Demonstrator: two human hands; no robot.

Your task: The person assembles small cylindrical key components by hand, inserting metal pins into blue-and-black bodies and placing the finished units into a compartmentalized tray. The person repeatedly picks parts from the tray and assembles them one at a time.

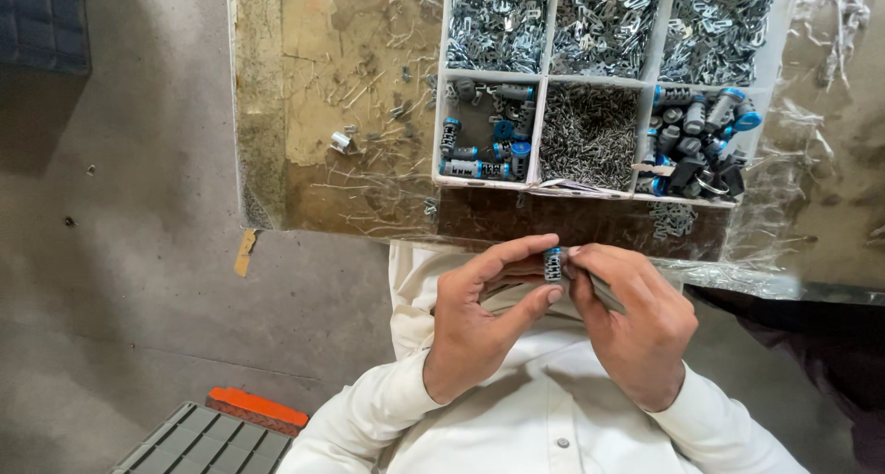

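Left hand (pixel 479 322) pinches a small grey cylinder w/ blue end (pixel 552 264) betw thumb + forefinger, held over the lap just off the bench's near edge. Right hand (pixel 631 322) is closed round a thin metal tool (pixel 607 294), tip at the cylinder. Looks mid-assembly: one piece in hand, finished-looking ones in the divided tray (pixel 542 105) at the bench's far side, next to clip + pin compartments. Tool tip + cylinder detail hidden by fingers; tray's top row cut off.
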